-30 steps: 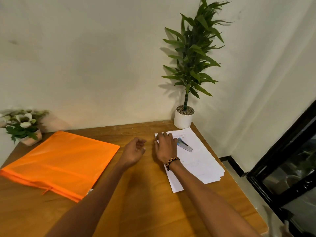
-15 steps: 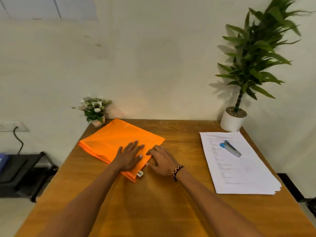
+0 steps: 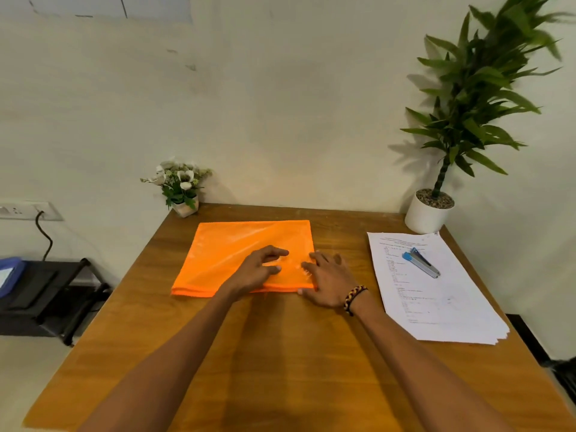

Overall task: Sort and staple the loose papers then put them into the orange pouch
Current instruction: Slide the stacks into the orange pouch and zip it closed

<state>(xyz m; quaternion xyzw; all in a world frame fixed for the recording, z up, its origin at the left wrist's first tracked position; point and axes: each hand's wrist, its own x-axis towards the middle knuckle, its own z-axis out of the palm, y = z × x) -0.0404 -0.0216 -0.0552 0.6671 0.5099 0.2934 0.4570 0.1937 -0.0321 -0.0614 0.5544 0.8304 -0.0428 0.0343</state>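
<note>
The orange pouch lies flat on the wooden table, squared to the front edge. My left hand rests on its near right part with fingers spread and slightly bent. My right hand touches the pouch's right edge and near corner with fingers laid out. A stack of loose printed papers lies at the table's right side, apart from both hands. A blue and grey stapler sits on top of that stack.
A tall potted plant in a white pot stands at the back right corner. A small flower pot stands at the back left. A dark low shelf and a wall socket are left of the table.
Both hands moved from the papers to the pouch. The pouch turned from slanted to square with the table edge, and my view swung left.
</note>
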